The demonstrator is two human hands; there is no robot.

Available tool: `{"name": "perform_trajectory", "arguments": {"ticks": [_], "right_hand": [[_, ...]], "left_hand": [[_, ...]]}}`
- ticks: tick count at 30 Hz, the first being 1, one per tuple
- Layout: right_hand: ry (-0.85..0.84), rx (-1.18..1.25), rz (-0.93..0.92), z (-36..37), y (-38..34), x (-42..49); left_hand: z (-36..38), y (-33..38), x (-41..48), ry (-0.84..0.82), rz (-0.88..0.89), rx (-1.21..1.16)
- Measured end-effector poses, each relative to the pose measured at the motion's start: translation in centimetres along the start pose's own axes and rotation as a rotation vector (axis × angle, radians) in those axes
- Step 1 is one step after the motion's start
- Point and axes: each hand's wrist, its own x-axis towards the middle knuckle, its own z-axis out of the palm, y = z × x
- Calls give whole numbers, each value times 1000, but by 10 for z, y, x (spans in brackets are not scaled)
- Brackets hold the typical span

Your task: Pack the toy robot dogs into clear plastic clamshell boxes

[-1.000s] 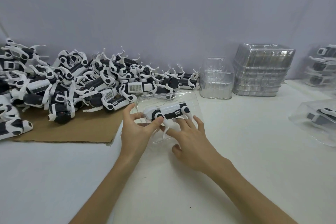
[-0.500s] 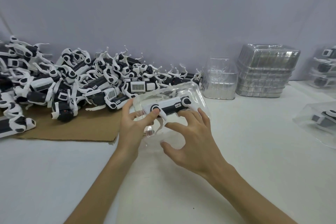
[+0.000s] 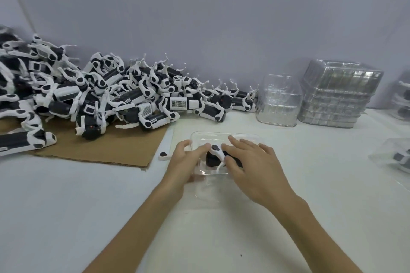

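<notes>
Near the middle of the surface (image 3: 93, 201), the left hand (image 3: 185, 158) grips the left rim of a clamshell box (image 3: 221, 135) while the right hand (image 3: 255, 167), fingers spread, presses on the toy robot dog (image 3: 215, 149) in it. This box looks not yet closed. A packed box (image 3: 392, 157) lies at the right edge. Along the far edge, the pile of loose dogs (image 3: 133, 99) and the empty box stacks (image 3: 337, 97) suggest most of the work remains.
</notes>
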Motion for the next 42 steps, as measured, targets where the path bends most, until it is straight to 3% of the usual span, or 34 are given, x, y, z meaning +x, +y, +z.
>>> {"name": "perform_trajectory", "arguments": {"ticks": [4,9,16,22,24,26,28,30,32,34,42], "right_hand": [[-25,-14,36,-2,5,1],[165,80,51,-12,7,2],[127,238,172,-11,-4,1],[227,38,181,-9,-6,-1],[337,198,78,-10,-11,-4],[365,567,-51,-10,-21,-7],[188,922,-118,-8,-33,-12],[-66,1104,-59,2,-43,-14],[-206,1060,44,14,-45,-12],[-213,977,141,21,-41,-2],[116,936,466,24,-5,27]], "left_hand": [[3,-1,-3,12,97,57],[5,-1,-5,-5,168,151],[5,-3,-4,14,198,226],[11,-10,-5,-51,298,399],[12,-10,-5,-105,253,293],[13,-8,-8,-187,113,32],[13,-10,-7,-289,13,-156],[12,-11,-5,-293,-12,-240],[12,-11,-2,-185,-19,-308],[8,-13,2,-89,-9,-326],[6,-15,3,-66,34,-300]]}}
